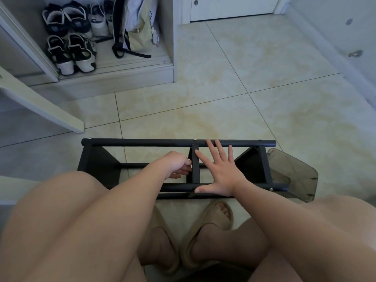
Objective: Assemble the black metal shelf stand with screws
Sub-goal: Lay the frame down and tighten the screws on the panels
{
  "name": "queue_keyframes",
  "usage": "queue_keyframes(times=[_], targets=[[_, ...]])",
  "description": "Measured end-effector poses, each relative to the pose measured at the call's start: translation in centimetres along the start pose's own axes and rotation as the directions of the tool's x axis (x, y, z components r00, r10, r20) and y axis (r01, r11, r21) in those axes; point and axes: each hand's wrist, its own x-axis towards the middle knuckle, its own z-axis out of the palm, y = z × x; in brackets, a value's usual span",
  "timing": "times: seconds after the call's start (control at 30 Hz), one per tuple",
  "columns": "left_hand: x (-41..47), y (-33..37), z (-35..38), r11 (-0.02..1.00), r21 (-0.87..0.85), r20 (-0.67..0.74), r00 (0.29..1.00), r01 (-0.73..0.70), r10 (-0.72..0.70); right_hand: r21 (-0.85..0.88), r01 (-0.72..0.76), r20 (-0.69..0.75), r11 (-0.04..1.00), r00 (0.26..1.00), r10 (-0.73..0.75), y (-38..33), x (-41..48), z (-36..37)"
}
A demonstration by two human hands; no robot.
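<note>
- Nearest in, the person sits with both feet in slippers (211,226) on the floor (223,88), and the stand (101,165) lies right in front of the toes.
- Right hand (220,174) is flat on the frame. Its fingers (211,147) are spread wide, with the thumb on the near rail (177,187) and the tips up at the far rail (142,142). It looks like a steadying press, not a grip.
- Left hand (179,163) is tucked against the left side of the centre post (196,171) with its fingers curled. Whether they pinch a screw or just the metal can't be told.
- Along the far rail, screws (194,139) already sit at both ends and above the post.
- A grey see-through pouch (295,174) lies just beside the stand's right end.
- The frame looks mostly joined, and the step in hand seems to be fastening or checking the post's joint.
- The next move likely calls for holding the frame still while the left fingers seat and turn a fastener squarely.
- Farthest off, shoes (69,53) sit in an open cupboard.
</note>
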Motion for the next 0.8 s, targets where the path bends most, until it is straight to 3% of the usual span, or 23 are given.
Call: queue_keyframes(times=[0.8], targets=[[0.4, -0.4, -1.6, 0.977, 0.212, 0.121, 0.992, 0.004, -0.031, 0.003, 0.006, -0.012, 1.000, 1.000, -0.006, -0.1, 0.0, 0.2]])
